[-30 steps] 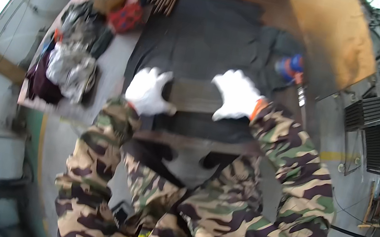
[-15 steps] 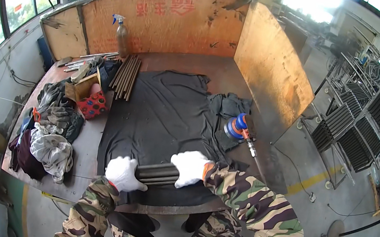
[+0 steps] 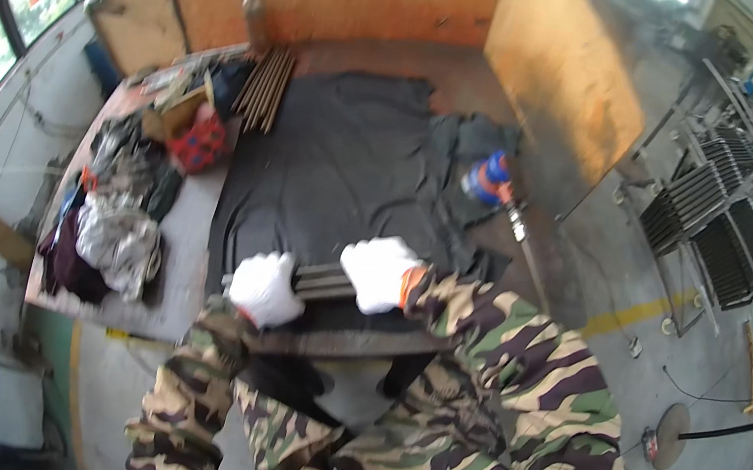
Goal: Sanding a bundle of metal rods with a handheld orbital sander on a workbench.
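By the table's front edge (image 3: pixel 358 342), the gloved left hand (image 3: pixel 266 289) and right hand (image 3: pixel 377 276), backs up, curl their fingers round dark rods (image 3: pixel 323 283). Fingertips are hidden.

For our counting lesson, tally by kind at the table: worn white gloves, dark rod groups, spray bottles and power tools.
White gloves: 2 (left glove, right glove)
Dark rod groups: 2 (held group, rear group)
Spray bottle: 1
Power tool: 1
Total: 6

Single head-worn fisheye view; black cloth (image 3: pixel 330 156) looked down on from near side, close above; lens tilted forward; wooden back panel (image 3: pixel 384 20) taken in beyond cloth.
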Demonstrator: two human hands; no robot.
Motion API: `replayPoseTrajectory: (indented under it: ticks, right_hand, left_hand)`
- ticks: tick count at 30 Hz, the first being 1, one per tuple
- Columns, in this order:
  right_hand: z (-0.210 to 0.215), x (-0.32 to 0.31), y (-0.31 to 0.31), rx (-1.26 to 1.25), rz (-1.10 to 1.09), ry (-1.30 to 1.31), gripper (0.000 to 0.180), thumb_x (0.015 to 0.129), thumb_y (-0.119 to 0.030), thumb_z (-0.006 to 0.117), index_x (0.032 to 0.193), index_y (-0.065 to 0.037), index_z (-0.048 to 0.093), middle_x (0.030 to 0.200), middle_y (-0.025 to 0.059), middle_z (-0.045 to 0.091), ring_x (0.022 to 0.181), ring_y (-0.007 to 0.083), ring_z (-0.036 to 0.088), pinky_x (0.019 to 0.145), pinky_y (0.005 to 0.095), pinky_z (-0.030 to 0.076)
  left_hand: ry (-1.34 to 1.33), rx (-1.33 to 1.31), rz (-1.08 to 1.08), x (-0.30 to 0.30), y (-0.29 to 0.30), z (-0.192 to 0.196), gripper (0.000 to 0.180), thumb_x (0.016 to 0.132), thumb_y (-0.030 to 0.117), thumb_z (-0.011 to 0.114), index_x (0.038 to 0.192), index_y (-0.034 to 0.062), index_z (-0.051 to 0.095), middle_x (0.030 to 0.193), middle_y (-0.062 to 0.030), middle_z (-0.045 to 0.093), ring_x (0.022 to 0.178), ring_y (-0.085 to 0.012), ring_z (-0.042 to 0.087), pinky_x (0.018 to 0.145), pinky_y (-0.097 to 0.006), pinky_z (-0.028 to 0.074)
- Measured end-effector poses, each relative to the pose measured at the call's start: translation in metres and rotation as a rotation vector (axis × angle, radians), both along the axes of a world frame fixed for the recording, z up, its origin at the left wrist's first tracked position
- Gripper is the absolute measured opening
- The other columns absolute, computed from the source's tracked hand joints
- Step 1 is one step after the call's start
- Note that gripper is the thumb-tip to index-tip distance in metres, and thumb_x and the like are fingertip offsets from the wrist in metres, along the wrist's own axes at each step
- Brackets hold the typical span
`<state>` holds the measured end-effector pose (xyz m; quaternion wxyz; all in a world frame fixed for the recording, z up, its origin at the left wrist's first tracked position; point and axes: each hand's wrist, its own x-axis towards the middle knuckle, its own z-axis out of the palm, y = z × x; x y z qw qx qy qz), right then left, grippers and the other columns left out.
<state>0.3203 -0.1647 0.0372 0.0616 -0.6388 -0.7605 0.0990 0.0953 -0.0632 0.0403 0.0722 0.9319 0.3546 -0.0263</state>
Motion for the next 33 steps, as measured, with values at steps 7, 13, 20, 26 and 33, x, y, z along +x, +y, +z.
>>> replayPoseTrajectory:
  ticks: [7,13,20,26,33]
  right_hand:
    - [0.002,0.012,-0.003,-0.100,-0.093,-0.092,0.046,0.077,-0.015,0.073,0.121,-0.001,0.066,0.112,0.0201,0.078,0.105,0.0381,0.078,0.089,0.0508,0.062]
    - [0.007,0.025,0.000,-0.259,-0.093,-0.080,0.045,0.079,-0.014,0.069,0.121,0.001,0.063,0.110,0.0230,0.076,0.105,0.0427,0.075,0.088,0.0497,0.060]
    - [0.004,0.011,0.003,-0.222,-0.045,0.005,0.047,0.077,-0.012,0.069,0.122,0.001,0.063,0.104,0.0230,0.077,0.101,0.0442,0.076,0.086,0.0519,0.060]
    - [0.006,0.009,0.002,-0.185,0.016,0.066,0.040,0.079,-0.014,0.072,0.115,-0.001,0.061,0.095,0.0187,0.075,0.095,0.0423,0.075,0.083,0.0505,0.059]
    - [0.005,-0.002,0.012,-0.208,0.111,0.079,0.039,0.080,-0.016,0.070,0.116,-0.002,0.062,0.099,0.0204,0.076,0.097,0.0437,0.075,0.085,0.0514,0.059]
  left_hand:
    - [-0.011,-0.008,-0.099,0.019,0.009,-0.005,0.032,0.076,0.015,0.072,0.104,0.0012,0.067,0.104,-0.0243,0.075,0.100,-0.0458,0.073,0.087,-0.053,0.059]
    - [0.055,-0.115,-0.164,0.031,0.014,0.000,0.033,0.079,0.012,0.069,0.109,-0.0014,0.066,0.100,-0.0273,0.075,0.100,-0.0472,0.075,0.088,-0.053,0.059]
    - [0.065,-0.045,-0.173,0.005,0.000,0.012,0.031,0.079,0.009,0.069,0.107,-0.0023,0.066,0.090,-0.0254,0.075,0.089,-0.0469,0.076,0.079,-0.053,0.061]
    - [0.144,-0.049,-0.132,0.000,-0.008,0.028,0.029,0.078,0.009,0.071,0.104,-0.0032,0.066,0.085,-0.0250,0.075,0.086,-0.0465,0.076,0.077,-0.053,0.061]
    - [0.224,-0.168,-0.078,-0.016,0.003,0.037,0.040,0.074,0.017,0.076,0.107,-0.0012,0.066,0.089,-0.0268,0.074,0.091,-0.0480,0.074,0.079,-0.054,0.059]
